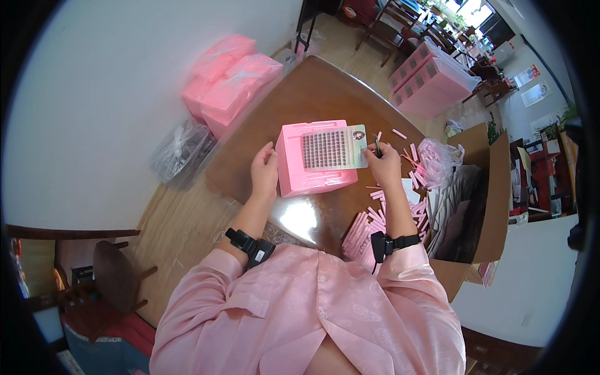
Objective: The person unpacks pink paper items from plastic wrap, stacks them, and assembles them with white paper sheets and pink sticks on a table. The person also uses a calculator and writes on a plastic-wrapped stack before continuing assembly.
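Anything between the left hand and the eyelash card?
Only the left rim of the pink box and a strip of its top: the left hand is beside that side, while the eyelash card is over the top. Nothing else visible stands between them.

table (337, 84): brown, smooth, glossy, reflecting light. directly on top: pink box (315, 180), near middle; slim pink sticks (359, 232), heaped and scattered along right side; clear crumpled plastic bag (439, 155), touching sticks at right; small white sheet (410, 191), amid scattered sticks.
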A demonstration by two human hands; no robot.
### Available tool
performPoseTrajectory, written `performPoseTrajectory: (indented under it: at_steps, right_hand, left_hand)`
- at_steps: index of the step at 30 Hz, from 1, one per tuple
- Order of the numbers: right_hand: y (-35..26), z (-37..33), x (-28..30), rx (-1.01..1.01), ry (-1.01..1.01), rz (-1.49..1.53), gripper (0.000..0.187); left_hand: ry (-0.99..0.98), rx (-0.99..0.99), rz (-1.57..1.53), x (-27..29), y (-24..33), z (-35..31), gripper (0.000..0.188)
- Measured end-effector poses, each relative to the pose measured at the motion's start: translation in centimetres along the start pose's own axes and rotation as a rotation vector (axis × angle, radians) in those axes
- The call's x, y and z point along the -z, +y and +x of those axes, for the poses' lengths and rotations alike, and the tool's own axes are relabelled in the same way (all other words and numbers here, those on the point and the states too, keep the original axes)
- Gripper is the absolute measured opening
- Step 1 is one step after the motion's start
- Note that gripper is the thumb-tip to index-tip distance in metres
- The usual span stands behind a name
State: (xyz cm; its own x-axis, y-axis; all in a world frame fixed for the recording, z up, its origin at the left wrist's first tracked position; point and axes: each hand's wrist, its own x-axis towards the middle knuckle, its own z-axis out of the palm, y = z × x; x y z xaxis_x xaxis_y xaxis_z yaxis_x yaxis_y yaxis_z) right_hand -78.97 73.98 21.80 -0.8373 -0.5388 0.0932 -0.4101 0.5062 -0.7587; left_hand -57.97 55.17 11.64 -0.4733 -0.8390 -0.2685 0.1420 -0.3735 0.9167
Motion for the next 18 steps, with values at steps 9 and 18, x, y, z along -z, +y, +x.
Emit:
performPoseTrajectory:
  at_steps: [9, 18]
  right_hand:
    - [-0.2, 1.2, -2.7, -0.005, -0.114, -0.138, 0.020]
    - [1.7, 0.0, -6.3, 0.003, 0.038, -0.556, 0.029]
  left_hand:
    - [-0.138, -0.093, 0.139, 0.4, -7.5, 2.5, 0.036]
    - [-0.064, -0.253, 0.398, 0.7, -7.1, 2.1, 0.044]
